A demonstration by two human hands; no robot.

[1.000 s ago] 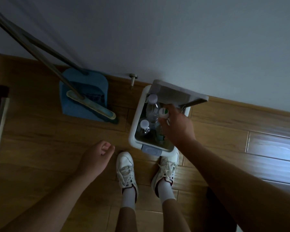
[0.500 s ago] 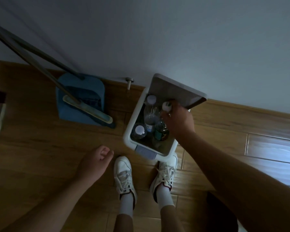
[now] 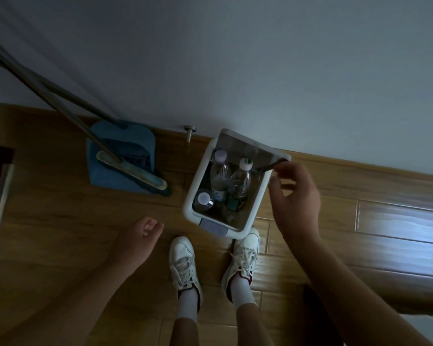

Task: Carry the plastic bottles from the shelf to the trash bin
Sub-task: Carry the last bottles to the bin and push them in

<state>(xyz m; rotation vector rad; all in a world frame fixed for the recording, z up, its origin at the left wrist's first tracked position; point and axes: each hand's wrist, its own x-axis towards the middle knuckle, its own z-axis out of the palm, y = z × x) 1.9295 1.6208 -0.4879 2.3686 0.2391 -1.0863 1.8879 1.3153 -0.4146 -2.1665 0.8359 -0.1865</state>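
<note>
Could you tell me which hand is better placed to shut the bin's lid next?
The right hand: its fingertips sit at the raised lid of the trash bin. The left hand hangs loosely curled, away from it.

No text, brand or number can be read. The clear bottle [image 3: 240,182] in the trash bin [image 3: 191,196] carries a small green mark on its white cap, perhaps a logo, too small to read. Its dark label near the base is blurred in the dim light.

dim, underexposed; glare on floorboards [image 3: 398,221] at right; wide-angle edge distortion
</note>
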